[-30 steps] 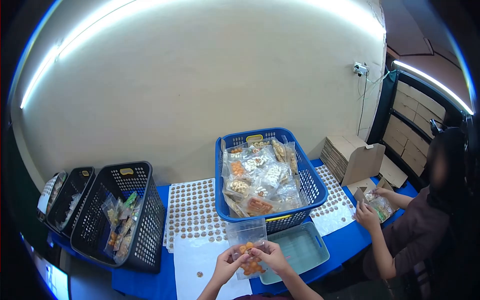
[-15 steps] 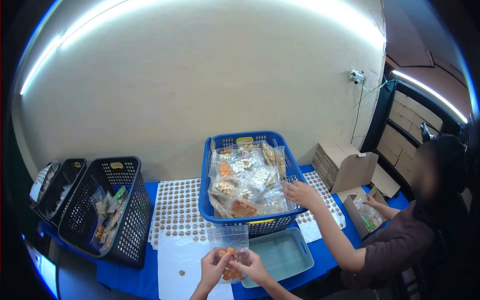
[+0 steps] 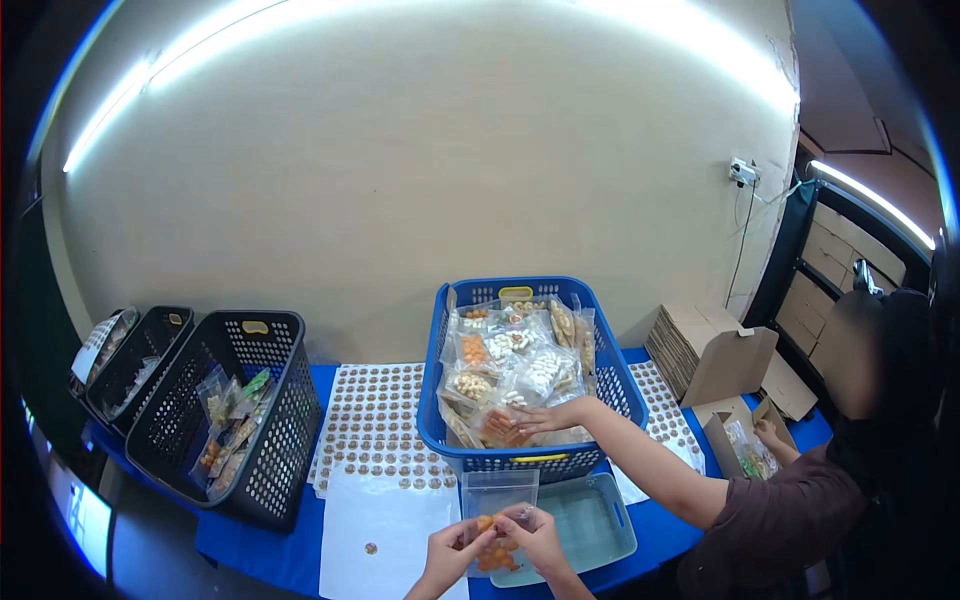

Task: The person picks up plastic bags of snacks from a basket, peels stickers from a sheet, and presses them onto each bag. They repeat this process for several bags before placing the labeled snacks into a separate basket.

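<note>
A clear zip bag (image 3: 500, 492) with round orange snacks in its lower part is between my hands at the bottom middle. My left hand (image 3: 452, 556) grips the bag's left side, and my right hand (image 3: 532, 543) pinches it from the right, thumbs close together on its front. A white backing sheet (image 3: 365, 500) lies on the table to the left, bearing one small round sticker (image 3: 371, 548). Just right of the bag is a shallow green tray (image 3: 592, 522). Behind it stands a blue basket (image 3: 480, 464) heaped with snack packets.
A co-worker at the right has one hand (image 3: 545, 418) on packets in the blue basket, the other at a cardboard box (image 3: 722, 447). Sticker sheets (image 3: 375, 400) lie beside the basket. A black basket (image 3: 275, 450) with packets is at left, folded cartons (image 3: 675, 350) at right.
The co-worker's near hand has gone from the blue basket's right rim leftward onto the packets. My view has shifted, so things sit further right. Both my hands still hold the bag.
</note>
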The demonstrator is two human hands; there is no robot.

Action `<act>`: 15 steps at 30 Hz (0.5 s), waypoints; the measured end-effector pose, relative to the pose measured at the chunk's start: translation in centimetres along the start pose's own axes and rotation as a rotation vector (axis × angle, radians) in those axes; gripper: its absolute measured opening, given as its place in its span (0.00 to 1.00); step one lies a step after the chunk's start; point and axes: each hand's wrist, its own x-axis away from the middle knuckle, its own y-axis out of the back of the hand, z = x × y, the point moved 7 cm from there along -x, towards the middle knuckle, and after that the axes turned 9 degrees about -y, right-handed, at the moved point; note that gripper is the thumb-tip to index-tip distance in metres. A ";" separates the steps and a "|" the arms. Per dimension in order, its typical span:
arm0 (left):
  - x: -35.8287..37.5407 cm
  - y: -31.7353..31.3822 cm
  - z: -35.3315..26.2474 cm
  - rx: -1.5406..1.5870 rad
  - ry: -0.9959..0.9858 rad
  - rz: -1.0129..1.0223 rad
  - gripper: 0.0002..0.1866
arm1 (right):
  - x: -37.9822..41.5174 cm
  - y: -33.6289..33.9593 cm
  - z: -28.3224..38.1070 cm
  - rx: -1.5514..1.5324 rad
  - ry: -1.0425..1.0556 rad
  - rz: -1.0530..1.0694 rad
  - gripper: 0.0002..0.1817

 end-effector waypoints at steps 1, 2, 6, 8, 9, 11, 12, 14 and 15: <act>0.3 -0.3 -1.7 0.033 0.043 -0.011 0.11 | 0.0 0.0 0.1 0.015 0.019 -0.008 0.08; 0.4 -0.4 -2.4 0.066 0.089 -0.020 0.11 | 0.0 -0.1 0.2 0.027 0.038 -0.018 0.07; 0.5 -0.4 -1.8 0.170 0.136 -0.062 0.10 | 0.3 -0.7 0.4 0.033 -0.021 -0.052 0.08; 0.3 -0.1 -0.8 0.199 0.118 -0.081 0.09 | 0.1 -0.5 -0.1 0.064 0.016 -0.073 0.09; 0.3 -0.1 -1.1 0.201 0.134 -0.076 0.09 | 0.3 -0.7 0.0 0.048 0.026 -0.069 0.09; 0.1 -0.3 -1.3 0.201 0.123 -0.076 0.09 | 0.5 -0.9 0.1 -0.026 -0.081 -0.013 0.10; -0.1 -0.3 -1.3 0.187 0.108 -0.074 0.08 | 0.6 -1.0 0.5 -0.018 -0.044 -0.013 0.10; -0.4 -0.3 -1.7 0.157 0.084 -0.073 0.08 | 0.8 -1.1 0.9 -0.002 0.022 -0.013 0.10; -0.5 -0.5 -1.9 0.172 0.077 -0.080 0.08 | 0.8 -0.9 0.7 -0.001 -0.003 -0.019 0.10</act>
